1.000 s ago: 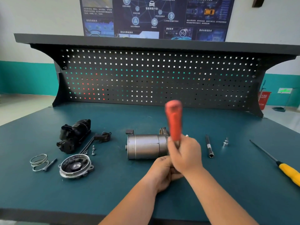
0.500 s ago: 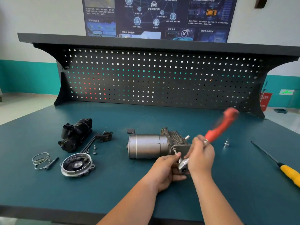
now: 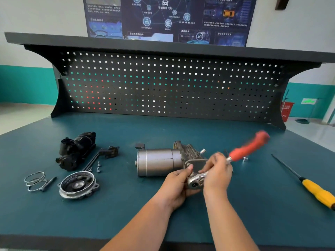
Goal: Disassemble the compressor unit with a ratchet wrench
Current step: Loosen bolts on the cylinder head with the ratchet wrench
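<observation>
Gripping the ratchet wrench (image 3: pixel 248 148) by its neck, the right hand (image 3: pixel 216 175) hides the shaft, and the orange handle's just a blurry smear at center right. The left hand (image 3: pixel 176 187) curls round the wrench's metal head at the right end of the compressor unit (image 3: pixel 159 162), mid-frame, so the joint's hidden. The yellow screwdriver (image 3: pixel 319 193) is cut off at the right edge.

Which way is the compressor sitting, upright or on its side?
On its side: the compressor lies lengthwise on the bench.
</observation>
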The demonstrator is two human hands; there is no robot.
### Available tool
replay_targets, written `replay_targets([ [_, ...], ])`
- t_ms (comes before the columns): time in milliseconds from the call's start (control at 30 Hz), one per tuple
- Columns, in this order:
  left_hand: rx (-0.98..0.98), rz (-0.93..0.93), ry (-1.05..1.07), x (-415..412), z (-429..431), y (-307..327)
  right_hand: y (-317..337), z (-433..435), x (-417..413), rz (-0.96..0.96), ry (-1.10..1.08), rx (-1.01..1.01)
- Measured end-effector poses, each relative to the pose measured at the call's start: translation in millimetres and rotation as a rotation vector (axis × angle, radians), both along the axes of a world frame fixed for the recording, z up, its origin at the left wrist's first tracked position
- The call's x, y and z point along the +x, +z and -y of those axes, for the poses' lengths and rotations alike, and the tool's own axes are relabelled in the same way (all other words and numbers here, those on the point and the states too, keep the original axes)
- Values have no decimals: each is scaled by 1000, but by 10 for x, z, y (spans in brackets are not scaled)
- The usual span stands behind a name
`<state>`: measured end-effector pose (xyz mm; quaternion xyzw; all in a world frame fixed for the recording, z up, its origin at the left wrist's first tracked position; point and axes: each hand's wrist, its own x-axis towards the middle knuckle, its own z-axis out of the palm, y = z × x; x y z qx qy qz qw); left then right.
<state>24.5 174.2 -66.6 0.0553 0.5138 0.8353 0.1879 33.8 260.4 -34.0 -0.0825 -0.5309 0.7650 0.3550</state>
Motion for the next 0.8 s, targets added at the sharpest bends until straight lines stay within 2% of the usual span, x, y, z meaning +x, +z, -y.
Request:
replay_targets([
  [33,-18,-4,4,8,0,7,-33,-37,-15,57,13,-199],
  [67,-33,-9,8,14,2,3,-57,-61,-26,96,19,-309],
  [100,-38,-13,5,18,3,-3,-65,-69,-28,100,11,-310],
  [133,-34,-8,2,22,10,-13,-69,-69,-30,61,-5,-230],
  [200,-19,21,-10,28,35,-12,-17,-21,8,-63,-1,86],
  [233,-14,28,-19,26,44,-19,27,9,40,-105,16,314],
  [333,-45,-9,-36,30,57,-33,170,75,64,-139,-93,1184],
  [367,-43,-28,-38,33,57,-32,212,103,58,-172,-109,1376],
  [433,-18,-50,-33,32,57,-40,230,149,54,-183,-60,1538],
  [467,-22,-56,-26,41,59,-36,209,138,37,-170,-59,1517],
  [500,-36,-59,-18,47,59,-33,190,112,35,-157,-53,1402],
  [533,-45,-57,-11,49,61,-29,164,84,45,-144,-35,1193],
  [633,-65,-45,1,53,42,-15,72,-20,65,-54,50,295],
  [700,-60,-32,4,52,32,2,-15,-97,12,69,86,-190],
  [733,-60,-26,1,57,33,8,-46,-112,-5,116,87,-296],
  [800,-42,-17,-13,58,38,-4,-51,-120,-24,93,67,-187],
])
